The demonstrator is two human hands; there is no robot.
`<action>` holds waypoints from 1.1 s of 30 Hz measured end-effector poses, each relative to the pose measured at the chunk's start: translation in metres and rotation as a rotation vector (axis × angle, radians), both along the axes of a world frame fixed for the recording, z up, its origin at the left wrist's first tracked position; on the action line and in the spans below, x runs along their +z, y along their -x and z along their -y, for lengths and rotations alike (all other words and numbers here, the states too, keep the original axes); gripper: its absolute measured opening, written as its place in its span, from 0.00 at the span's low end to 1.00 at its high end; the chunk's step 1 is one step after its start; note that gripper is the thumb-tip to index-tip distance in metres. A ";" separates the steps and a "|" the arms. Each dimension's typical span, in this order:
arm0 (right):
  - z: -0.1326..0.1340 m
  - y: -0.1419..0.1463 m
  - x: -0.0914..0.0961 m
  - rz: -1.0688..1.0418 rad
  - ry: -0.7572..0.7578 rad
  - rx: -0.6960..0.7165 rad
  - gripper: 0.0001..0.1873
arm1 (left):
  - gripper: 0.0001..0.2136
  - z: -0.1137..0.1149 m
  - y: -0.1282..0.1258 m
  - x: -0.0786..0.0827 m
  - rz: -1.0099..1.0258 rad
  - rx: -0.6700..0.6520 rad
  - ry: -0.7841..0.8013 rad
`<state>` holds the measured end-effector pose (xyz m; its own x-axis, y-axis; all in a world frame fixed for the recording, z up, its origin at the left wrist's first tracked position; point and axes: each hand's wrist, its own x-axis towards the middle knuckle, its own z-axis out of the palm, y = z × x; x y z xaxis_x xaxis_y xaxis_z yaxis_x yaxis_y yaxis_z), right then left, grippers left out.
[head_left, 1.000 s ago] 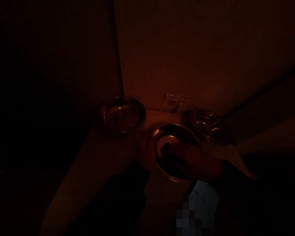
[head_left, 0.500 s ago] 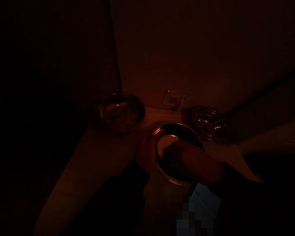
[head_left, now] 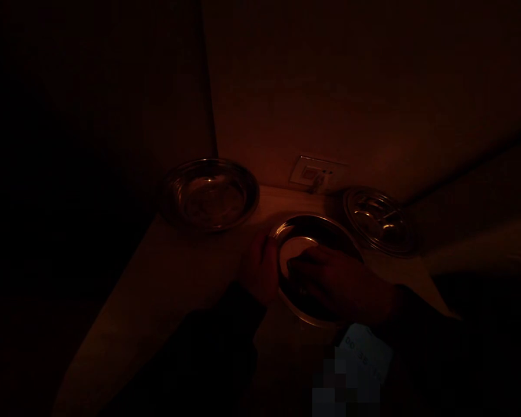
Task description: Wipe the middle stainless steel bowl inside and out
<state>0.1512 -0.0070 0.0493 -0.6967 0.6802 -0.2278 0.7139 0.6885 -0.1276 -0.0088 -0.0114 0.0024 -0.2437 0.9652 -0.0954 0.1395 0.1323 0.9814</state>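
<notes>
The scene is very dark. A round steel plate (head_left: 304, 229) lies on a pale counter in front of me. My left hand (head_left: 260, 272) grips its left rim, fingers wrapped on the edge. My right hand (head_left: 338, 284) rests inside the plate with its fingers bent down and pressed on the plate's floor; whether they hold anything is hidden in the gloom.
A second steel plate (head_left: 208, 194) sits at the back left by a dark wall corner. A steel dish (head_left: 380, 220) with sections stands at the back right. A wall socket (head_left: 315, 172) is behind them. A pale card (head_left: 367, 353) lies near my right sleeve.
My right hand has shifted slightly inside the plate. The view has tilted a little. My left hand stays on the rim.
</notes>
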 end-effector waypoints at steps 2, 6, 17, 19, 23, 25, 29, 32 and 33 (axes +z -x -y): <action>0.000 0.003 0.001 0.019 0.002 -0.004 0.14 | 0.15 0.000 0.000 0.000 0.009 0.008 -0.006; 0.000 0.008 0.004 0.072 0.002 0.014 0.15 | 0.15 0.000 0.000 0.000 0.012 0.032 0.001; -0.005 0.015 0.010 0.179 -0.052 0.046 0.14 | 0.16 0.001 0.000 0.000 -0.042 0.014 -0.005; -0.005 0.015 0.011 0.187 -0.054 0.044 0.14 | 0.15 0.001 -0.001 0.000 -0.034 0.008 -0.012; -0.006 0.016 0.011 0.165 -0.059 0.035 0.15 | 0.15 0.001 -0.001 0.001 -0.040 0.019 0.039; -0.005 0.015 0.012 0.178 -0.047 0.044 0.14 | 0.16 0.002 -0.002 0.002 -0.043 0.030 0.073; -0.004 0.014 0.013 0.191 -0.032 0.040 0.14 | 0.16 0.002 -0.002 0.002 -0.028 0.001 0.043; -0.005 0.015 0.013 0.156 -0.037 0.036 0.14 | 0.16 0.002 -0.001 0.002 -0.019 -0.025 0.029; -0.005 0.016 0.013 0.155 -0.036 0.039 0.14 | 0.16 0.002 -0.001 0.002 -0.019 -0.033 0.032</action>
